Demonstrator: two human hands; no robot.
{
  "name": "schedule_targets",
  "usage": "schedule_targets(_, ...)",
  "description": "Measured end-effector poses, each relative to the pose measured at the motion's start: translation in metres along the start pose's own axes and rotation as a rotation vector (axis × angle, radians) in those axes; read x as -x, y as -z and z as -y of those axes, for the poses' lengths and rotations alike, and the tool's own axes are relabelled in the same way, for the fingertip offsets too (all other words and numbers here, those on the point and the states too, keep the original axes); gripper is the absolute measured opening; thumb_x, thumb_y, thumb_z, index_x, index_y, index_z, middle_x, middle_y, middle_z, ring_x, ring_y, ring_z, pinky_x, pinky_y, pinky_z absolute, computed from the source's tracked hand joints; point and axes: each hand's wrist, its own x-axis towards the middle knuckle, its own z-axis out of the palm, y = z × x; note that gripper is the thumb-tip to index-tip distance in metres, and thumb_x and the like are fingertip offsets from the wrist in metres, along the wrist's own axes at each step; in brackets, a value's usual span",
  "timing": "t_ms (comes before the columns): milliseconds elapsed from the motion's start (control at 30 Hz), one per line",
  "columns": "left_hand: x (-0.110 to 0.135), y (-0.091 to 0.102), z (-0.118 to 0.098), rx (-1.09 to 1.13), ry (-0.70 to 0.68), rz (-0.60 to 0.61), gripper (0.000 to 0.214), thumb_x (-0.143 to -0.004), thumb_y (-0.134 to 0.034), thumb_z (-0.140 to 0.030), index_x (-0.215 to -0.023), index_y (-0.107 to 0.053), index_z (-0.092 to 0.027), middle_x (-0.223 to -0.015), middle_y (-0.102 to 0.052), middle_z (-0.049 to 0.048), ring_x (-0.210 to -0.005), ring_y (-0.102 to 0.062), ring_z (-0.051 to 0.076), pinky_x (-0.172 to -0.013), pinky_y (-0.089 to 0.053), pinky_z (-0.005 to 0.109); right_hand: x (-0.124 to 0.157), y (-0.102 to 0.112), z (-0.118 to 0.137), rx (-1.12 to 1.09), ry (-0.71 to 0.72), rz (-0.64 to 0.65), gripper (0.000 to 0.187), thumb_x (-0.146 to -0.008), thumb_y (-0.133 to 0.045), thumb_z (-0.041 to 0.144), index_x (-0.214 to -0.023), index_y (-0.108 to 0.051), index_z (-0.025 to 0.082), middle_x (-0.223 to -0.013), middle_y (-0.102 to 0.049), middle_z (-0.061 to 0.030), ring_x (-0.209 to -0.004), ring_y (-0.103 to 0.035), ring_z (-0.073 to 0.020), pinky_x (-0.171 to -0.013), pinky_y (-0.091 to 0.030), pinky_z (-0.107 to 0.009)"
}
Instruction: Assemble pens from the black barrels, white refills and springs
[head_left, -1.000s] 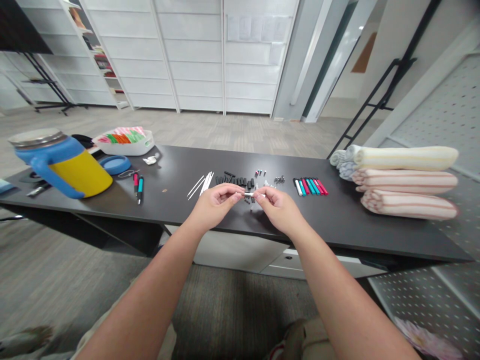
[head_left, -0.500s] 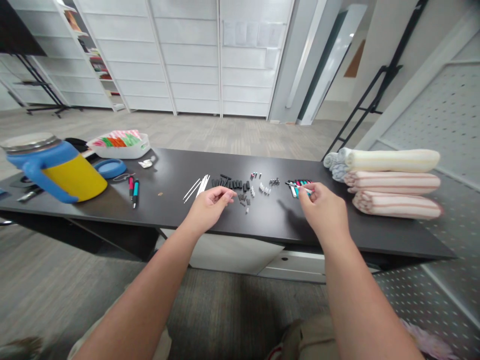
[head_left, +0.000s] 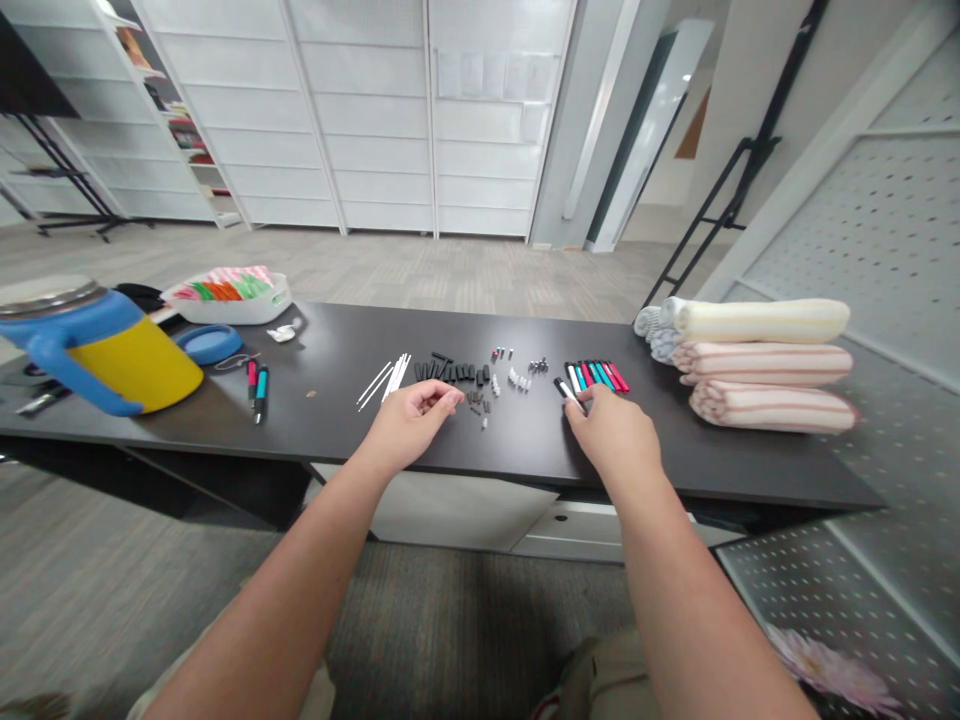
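Observation:
My right hand point(head_left: 619, 432) pinches a white pen barrel with a black end point(head_left: 568, 391), low over the table and left of a row of white, teal and red pen barrels point(head_left: 598, 376). My left hand point(head_left: 411, 420) is closed with thumb and fingertips together; whether anything small sits in them I cannot make out. Just beyond it lie several black grip pieces point(head_left: 465, 373), and thin white refills point(head_left: 397, 375) rest to its left. Between the hands are small springs point(head_left: 475, 402), clear plastic pieces point(head_left: 518, 380), metal tips point(head_left: 538, 366) and small coloured pieces point(head_left: 502, 353).
On the table's left stand a blue and yellow mug point(head_left: 142, 365), a blue lid point(head_left: 211, 344), two pens point(head_left: 260, 393) and a white basket of colourful packets point(head_left: 229, 298). Rolled striped towels point(head_left: 765, 360) are stacked at the right. A crumpled white tissue point(head_left: 283, 333) lies near the basket.
My right hand has moved lower and left with the white barrel, uncovering the coloured row. My left hand keeps nearly the same pose. The view has shifted slightly.

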Motion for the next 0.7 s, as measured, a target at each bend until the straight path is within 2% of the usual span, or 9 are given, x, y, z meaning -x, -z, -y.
schedule_targets(100,0.000,0.000,0.001,-0.007,-0.002,-0.004,0.039,-0.095,-0.062,-0.057,-0.102,-0.077,-0.022,-0.099,-0.079,0.0054,-0.088,-0.072,0.020,-0.082,-0.056,0.031,0.002,0.004,-0.005,0.022,0.006,0.026,0.043,-0.095,-0.055,0.055,-0.113,-0.071,0.019,-0.092,-0.077,-0.0190,-0.090,-0.074,-0.0367,-0.077,-0.052,-0.042)
schedule_targets(267,0.000,0.000,0.001,-0.008,0.003,-0.002,0.038,-0.096,-0.062,-0.056,-0.102,-0.077,-0.022,-0.099,-0.079,0.0047,-0.088,-0.072,0.019,-0.084,-0.056,0.031,0.005,0.008,-0.006,0.025,0.009,0.063,0.035,-0.095,-0.053,0.048,-0.105,-0.072,0.020,-0.090,-0.076,-0.0183,-0.090,-0.074,-0.0362,-0.078,-0.051,-0.043)
schedule_targets(700,0.001,-0.001,-0.001,-0.038,-0.009,0.007,0.036,-0.096,-0.061,-0.055,-0.100,-0.077,-0.023,-0.098,-0.079,0.0039,-0.087,-0.072,0.020,-0.080,-0.055,0.031,-0.012,-0.006,0.003,-0.006,-0.063,-0.002,0.042,-0.098,-0.052,0.056,-0.106,-0.074,0.021,-0.094,-0.076,-0.0204,-0.088,-0.074,-0.0362,-0.076,-0.053,-0.044)
